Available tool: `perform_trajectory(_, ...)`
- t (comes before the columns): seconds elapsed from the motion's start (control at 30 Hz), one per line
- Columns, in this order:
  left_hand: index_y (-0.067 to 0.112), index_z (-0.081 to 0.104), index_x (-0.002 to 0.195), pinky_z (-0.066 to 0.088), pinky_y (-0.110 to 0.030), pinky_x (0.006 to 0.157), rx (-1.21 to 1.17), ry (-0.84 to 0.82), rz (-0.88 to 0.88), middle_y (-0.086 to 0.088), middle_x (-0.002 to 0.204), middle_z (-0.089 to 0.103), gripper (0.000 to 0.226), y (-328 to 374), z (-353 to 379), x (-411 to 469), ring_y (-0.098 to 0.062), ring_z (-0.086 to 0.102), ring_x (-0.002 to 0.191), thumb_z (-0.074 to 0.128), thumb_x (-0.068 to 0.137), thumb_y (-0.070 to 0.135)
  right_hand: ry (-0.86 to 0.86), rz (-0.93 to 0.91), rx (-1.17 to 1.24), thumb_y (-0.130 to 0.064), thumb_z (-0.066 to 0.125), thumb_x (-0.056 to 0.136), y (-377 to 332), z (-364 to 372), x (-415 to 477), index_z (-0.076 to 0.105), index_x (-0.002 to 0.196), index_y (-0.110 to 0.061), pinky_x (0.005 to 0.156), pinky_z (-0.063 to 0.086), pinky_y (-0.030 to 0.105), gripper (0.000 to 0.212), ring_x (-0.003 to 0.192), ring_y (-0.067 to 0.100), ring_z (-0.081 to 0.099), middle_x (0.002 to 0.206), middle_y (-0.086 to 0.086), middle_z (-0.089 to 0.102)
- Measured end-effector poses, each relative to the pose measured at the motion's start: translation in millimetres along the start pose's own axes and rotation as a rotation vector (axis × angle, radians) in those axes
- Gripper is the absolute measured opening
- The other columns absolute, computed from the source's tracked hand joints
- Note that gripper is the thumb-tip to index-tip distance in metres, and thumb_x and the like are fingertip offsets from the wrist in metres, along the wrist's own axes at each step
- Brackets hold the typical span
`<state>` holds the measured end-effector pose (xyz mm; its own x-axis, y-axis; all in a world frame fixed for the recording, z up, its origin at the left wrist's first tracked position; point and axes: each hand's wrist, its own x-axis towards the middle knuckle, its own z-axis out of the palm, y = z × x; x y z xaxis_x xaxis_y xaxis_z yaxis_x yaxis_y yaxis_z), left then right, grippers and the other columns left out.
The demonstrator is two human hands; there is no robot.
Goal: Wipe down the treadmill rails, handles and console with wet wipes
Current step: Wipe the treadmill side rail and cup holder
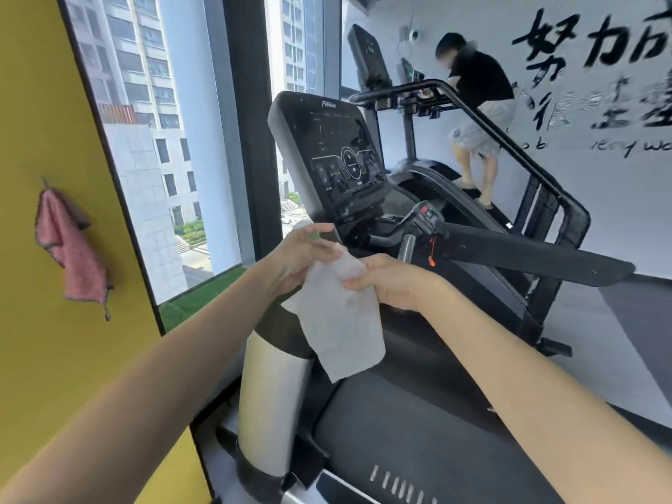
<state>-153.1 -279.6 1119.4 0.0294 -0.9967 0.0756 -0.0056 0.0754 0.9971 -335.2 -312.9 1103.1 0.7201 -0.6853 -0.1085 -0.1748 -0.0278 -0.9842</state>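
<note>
Both hands, left hand [303, 256], right hand [391, 283], pinching wet wipe [340, 321], clear of console [327, 154]

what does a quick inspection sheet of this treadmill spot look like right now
surface: treadmill belt dark and bare below the hands
job's things: white wet wipe hangs unfolded over the belt; console tilted, screen dark with faint markings; right handle sticks out to the side
clutter: pink cloth hangs on the yellow wall
grippers: left hand and right hand both pinch the wipe's top edge, off the machine
cables: red cord dangles below the handle controls
surroundings: window on the left; a person stands on the next machine
</note>
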Motion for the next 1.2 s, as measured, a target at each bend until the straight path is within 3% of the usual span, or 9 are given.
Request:
perform_trajectory(0.17, 0.017, 0.055, 0.129, 0.054, -0.036, 0.085, 0.033, -0.254, -0.134, -0.009, 0.126, 0.063, 0.056, -5.7, -0.3, 20.3, -0.022, 0.063, 0.110, 0.066, 0.081, 0.044, 0.108, -0.105, 0.188, -0.003, 0.063, 0.081, -3.2, -34.1, 12.6, 0.059, 0.126, -0.007, 0.097, 0.048, 0.048, 0.045, 0.114, 0.035, 0.059, 0.124, 0.020, 0.061)
perform_trajectory(0.3, 0.002, 0.060, 0.124, 0.054, -0.033, 0.085, 0.207, -0.436, -0.245, -0.013, 0.118, 0.066, 0.072, -9.4, -7.3, 33.8, -0.026, 0.065, 0.106, 0.085, 0.065, 0.034, 0.209, -0.100, 0.143, 0.002, 0.056, 0.089, -6.8, -59.5, 18.6, 0.064, 0.120, -0.009, 0.087, 0.053, 0.036, 0.033, 0.103, 0.029, 0.064, 0.114, 0.017, 0.066)
perform_trajectory(0.5, 0.005, 0.073, 0.090, 0.044, -0.014, 0.051, 0.331, -0.397, -0.453, -0.001, 0.079, 0.071, 0.035, -3.2, -27.6, 55.8, -0.008, 0.063, 0.063, 0.088, 0.059, 0.010, 0.194, 0.045, -0.224, -0.002, 0.070, 0.082, -4.7, -82.6, 39.2, 0.067, 0.112, -0.001, 0.076, 0.055, 0.032, 0.030, 0.093, 0.028, 0.068, 0.102, 0.016, 0.070)
perform_trajectory(0.6, 0.011, 0.076, 0.080, 0.050, -0.020, 0.067, 0.322, -0.368, -0.439, -0.002, 0.087, 0.072, 0.038, -6.3, -30.6, 65.1, -0.012, 0.066, 0.075, 0.094, 0.047, 0.018, 0.186, 0.108, -0.320, -0.003, 0.071, 0.081, -2.3, -85.3, 49.5, 0.070, 0.096, 0.000, 0.067, 0.054, 0.031, 0.016, 0.079, 0.026, 0.068, 0.088, 0.014, 0.070)
perform_trajectory(0.7, 0.008, 0.072, 0.101, 0.051, -0.036, 0.090, 0.187, -0.279, -0.323, -0.008, 0.106, 0.071, 0.045, -11.0, -29.0, 72.1, -0.021, 0.067, 0.097, 0.086, 0.060, 0.018, 0.255, 0.103, -0.137, -0.005, 0.057, 0.091, 2.0, -86.5, 57.8, 0.067, 0.095, -0.001, 0.063, 0.052, 0.030, 0.011, 0.073, 0.025, 0.064, 0.085, 0.012, 0.065)
perform_trajectory(0.8, 0.009, 0.064, 0.112, 0.055, -0.037, 0.081, -0.068, -0.077, -0.141, -0.009, 0.100, 0.070, 0.027, -10.6, -15.0, 75.4, -0.019, 0.069, 0.083, 0.063, 0.089, 0.023, 0.249, 0.054, 0.265, -0.019, 0.045, 0.101, 4.0, -94.1, 66.3, 0.061, 0.111, -0.003, 0.063, 0.053, 0.033, 0.024, 0.080, 0.024, 0.065, 0.095, 0.010, 0.066)
perform_trajectory(0.87, 0.016, 0.067, 0.106, 0.054, -0.034, 0.077, -0.168, 0.033, -0.090, -0.005, 0.097, 0.071, 0.038, -13.3, -2.0, 75.3, -0.017, 0.070, 0.080, 0.047, 0.095, 0.046, 0.262, 0.025, 0.431, -0.024, 0.045, 0.100, 2.7, -98.5, 72.0, 0.062, 0.105, -0.008, 0.066, 0.051, 0.033, 0.024, 0.083, 0.022, 0.064, 0.095, 0.007, 0.067)
perform_trajectory(1.07, 0.018, 0.065, 0.118, 0.055, -0.032, 0.076, -0.157, -0.015, -0.188, -0.004, 0.112, 0.070, 0.064, -37.6, 14.5, 76.3, -0.018, 0.068, 0.101, 0.037, 0.086, 0.066, 0.325, 0.114, 0.361, -0.043, 0.039, 0.101, 10.0, -107.7, 93.5, 0.051, 0.133, -0.007, 0.078, 0.049, 0.033, 0.050, 0.115, 0.028, 0.058, 0.132, 0.013, 0.057)
perform_trajectory(1.2, 0.017, 0.071, 0.106, 0.054, -0.035, 0.077, -0.175, -0.013, -0.145, -0.006, 0.110, 0.070, 0.052, -34.2, 3.7, 81.0, -0.020, 0.069, 0.098, 0.041, 0.091, 0.057, 0.171, 0.091, 0.355, -0.042, 0.036, 0.102, 16.1, -118.8, 94.3, 0.060, 0.119, -0.009, 0.088, 0.051, 0.031, 0.044, 0.106, 0.020, 0.064, 0.113, 0.008, 0.069)
